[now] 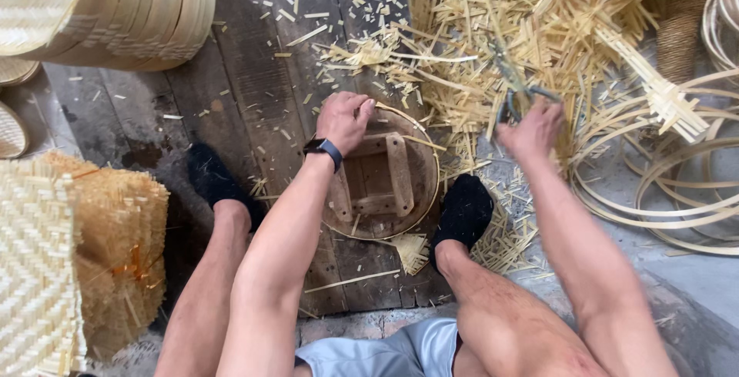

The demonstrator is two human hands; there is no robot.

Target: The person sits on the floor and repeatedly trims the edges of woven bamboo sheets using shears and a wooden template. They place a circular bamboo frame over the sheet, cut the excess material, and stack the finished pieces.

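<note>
Left hand [344, 120], wearing a dark wristband, is gripping the far rim of a round wooden frame [382, 173] lying on the plank floor [254, 84] between both feet. Right hand [531, 129] is closing around the handles of scissors [514, 92], blades pointing away into the heap of bamboo strips [531, 23]. Bamboo hoops [670, 184] are lying just right of that hand.

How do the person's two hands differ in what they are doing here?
The left hand rests closed on the rim of the round wooden form and wears a dark wristband; the right hand is bare-wristed, reaching further out, gripping scissors amid bamboo strips. Both are bare.
</note>
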